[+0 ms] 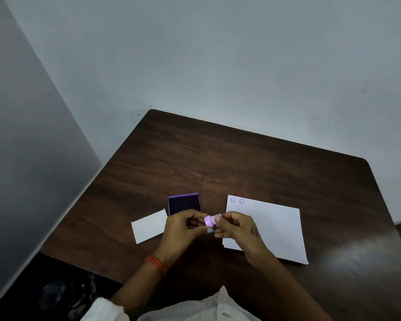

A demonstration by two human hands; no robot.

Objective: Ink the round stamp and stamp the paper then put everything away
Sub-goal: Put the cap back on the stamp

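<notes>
A small pink round stamp [209, 221] is held between both hands above the table, just left of the white paper [271, 230]. My left hand [183, 224] grips its left end and my right hand [234, 224] pinches its right end. Whether the stamp's cap is on or apart is hidden by my fingers. The paper lies flat and bears two faint round purple prints [237, 200] at its far left corner. An open purple box with a dark inside [184, 203] stands just beyond my left hand.
A white lid or card [148, 225] lies left of my hands on the dark wooden table [218, 163]. Walls close in behind and at the left. The table's left edge runs close to the white card.
</notes>
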